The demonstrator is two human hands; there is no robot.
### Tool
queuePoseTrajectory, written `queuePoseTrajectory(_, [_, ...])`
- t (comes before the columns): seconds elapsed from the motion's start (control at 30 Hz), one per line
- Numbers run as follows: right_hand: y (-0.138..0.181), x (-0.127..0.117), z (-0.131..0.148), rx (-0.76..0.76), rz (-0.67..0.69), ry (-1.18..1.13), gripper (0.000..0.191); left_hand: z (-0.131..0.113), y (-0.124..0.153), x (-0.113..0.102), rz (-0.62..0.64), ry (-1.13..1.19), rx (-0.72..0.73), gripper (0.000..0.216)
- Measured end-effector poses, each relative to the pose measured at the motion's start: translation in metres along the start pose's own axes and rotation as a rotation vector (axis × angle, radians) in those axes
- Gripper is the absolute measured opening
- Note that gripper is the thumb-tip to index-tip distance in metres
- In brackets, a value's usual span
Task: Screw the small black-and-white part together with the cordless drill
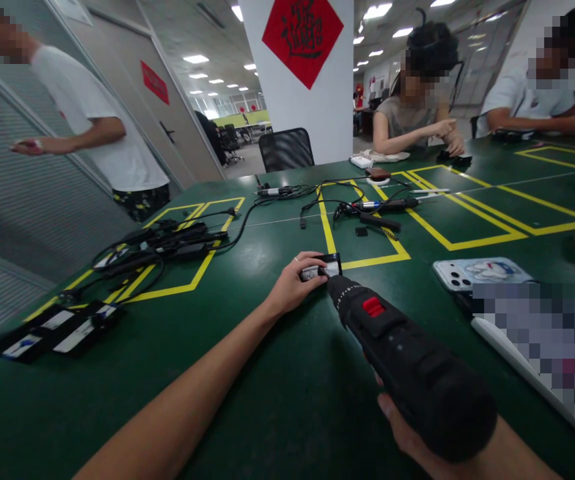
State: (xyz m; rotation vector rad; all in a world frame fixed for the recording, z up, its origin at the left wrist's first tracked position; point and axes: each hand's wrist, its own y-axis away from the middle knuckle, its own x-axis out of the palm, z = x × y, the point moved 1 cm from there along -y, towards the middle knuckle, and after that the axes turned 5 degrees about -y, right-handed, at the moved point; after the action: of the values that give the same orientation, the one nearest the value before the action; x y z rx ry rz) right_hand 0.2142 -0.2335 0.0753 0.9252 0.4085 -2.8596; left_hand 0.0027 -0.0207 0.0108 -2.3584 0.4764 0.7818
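Observation:
My left hand [295,283] is closed around a small black box-shaped part [335,263] with a pale inner face, holding it against the green table [267,373]. A ring shows on one finger. In my right hand [400,423] is a black cordless drill [412,363] with a red switch on top. The drill points away from me, and its tip meets the pale face of the small part near my left thumb. Most of my right hand's fingers are hidden beneath the drill body.
Black cables and adapters [182,243] lie at left, near flat black pieces with white labels [62,330]. Pen-shaped electric screwdrivers [387,205] lie beyond my hands. A phone [482,272] is at right. Yellow tape [327,223] marks the table. People sit opposite; another person stands left.

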Motion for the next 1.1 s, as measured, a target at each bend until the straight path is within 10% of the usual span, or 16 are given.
queuePoseTrajectory(1.1, [-0.004, -0.006, 0.011, 0.162, 0.038, 0.018, 0.022, -0.002, 0.0, 0.001, 0.004, -0.001, 0.021, 0.02])
